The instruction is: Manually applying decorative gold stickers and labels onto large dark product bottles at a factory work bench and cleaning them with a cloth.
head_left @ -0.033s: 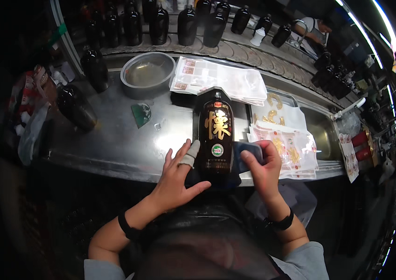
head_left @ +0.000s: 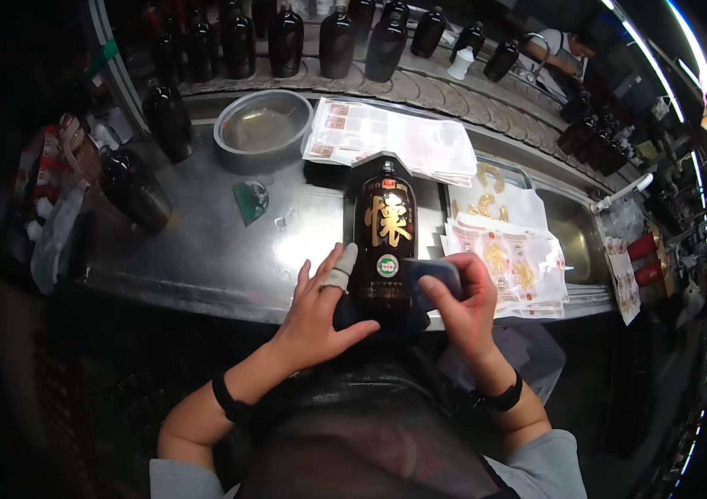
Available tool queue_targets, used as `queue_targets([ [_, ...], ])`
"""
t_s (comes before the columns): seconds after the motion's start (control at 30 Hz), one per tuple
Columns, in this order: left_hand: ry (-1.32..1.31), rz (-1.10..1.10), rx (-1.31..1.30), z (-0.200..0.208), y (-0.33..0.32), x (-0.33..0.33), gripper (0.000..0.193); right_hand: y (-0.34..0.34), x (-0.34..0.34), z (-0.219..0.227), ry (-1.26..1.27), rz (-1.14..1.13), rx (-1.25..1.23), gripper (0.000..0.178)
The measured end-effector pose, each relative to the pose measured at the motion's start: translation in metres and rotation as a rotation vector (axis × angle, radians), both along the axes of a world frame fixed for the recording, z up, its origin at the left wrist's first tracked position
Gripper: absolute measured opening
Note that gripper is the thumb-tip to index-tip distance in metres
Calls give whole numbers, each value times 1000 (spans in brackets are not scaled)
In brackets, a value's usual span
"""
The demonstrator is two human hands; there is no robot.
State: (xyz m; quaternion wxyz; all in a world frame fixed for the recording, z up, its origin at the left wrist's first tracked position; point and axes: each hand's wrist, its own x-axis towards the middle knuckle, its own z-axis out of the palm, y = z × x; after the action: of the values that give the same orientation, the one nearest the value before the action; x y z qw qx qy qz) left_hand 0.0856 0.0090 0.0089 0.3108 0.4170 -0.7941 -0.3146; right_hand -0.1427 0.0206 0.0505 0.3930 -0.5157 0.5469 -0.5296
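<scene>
A dark glossy bottle (head_left: 385,249) lies on its back before me, its neck pointing away. Gold lettering, a small red mark and a round green-and-white emblem decorate its front. My left hand (head_left: 318,306) rests along the bottle's left side, fingers spread, with a pale cover on one finger. Between the thumb and fingers of my right hand (head_left: 468,295) is a flat blue-grey scraper (head_left: 431,279), its edge at the bottle's lower right side. A dark cloth or pad shows partly under the bottle's base.
Behind the bottle are a grey basin (head_left: 263,129) of liquid and printed transfer sheets (head_left: 395,137). More sheets (head_left: 511,262) lie at right beside a sink (head_left: 574,237). Dark bottles (head_left: 133,190) stand left, others line a rear conveyor (head_left: 445,96). A green shard-like piece (head_left: 250,202) lies on the metal bench. Another person works far right.
</scene>
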Motion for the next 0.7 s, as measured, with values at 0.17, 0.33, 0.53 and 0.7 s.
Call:
queue_targets([
  [0.17,34,54,-106,-13,-13,-11,70,-25,-31,-29,147,-135,4,23],
  [0.33,-72,12,-351,27,-14,-21,67,-23,-38,-19,-243,-132,129,21],
  [0.53,-58,-110,-287,46,-21,-13,64,-21,-46,-18,-386,-52,301,18],
  [0.7,478,329,152,47,-71,23,20,-5,-34,-7,122,60,379,42],
])
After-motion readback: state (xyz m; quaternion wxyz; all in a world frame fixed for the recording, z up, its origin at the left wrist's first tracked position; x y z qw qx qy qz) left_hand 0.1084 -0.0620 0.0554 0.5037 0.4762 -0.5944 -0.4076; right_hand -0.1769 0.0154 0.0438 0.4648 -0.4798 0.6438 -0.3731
